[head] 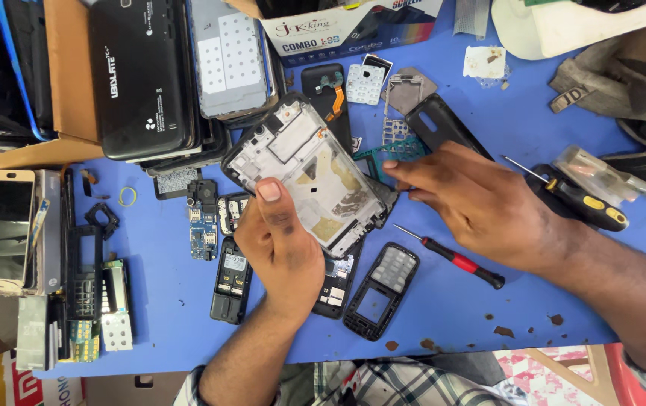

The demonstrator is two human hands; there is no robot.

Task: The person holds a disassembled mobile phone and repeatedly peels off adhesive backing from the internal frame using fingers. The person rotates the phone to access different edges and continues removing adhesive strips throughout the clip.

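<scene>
My left hand (282,244) grips a bare phone frame (308,162), silvery-white with a black rim, held tilted over the blue table, my thumb pressed on its inner face. My right hand (473,199) reaches in from the right, its fingertips at the frame's right edge, over a teal part (394,150); whether it pinches something small I cannot tell. A red-handled screwdriver (458,259) lies just below my right hand. A yellow-and-black screwdriver (579,197) lies to its right.
Old keypad phone shells (379,289) and circuit boards (203,233) litter the blue table (443,316). A stack of tablets and phone backs (142,75) stands at the back left. A gold phone (6,225) lies at the far left, a printed box (345,30) at the back.
</scene>
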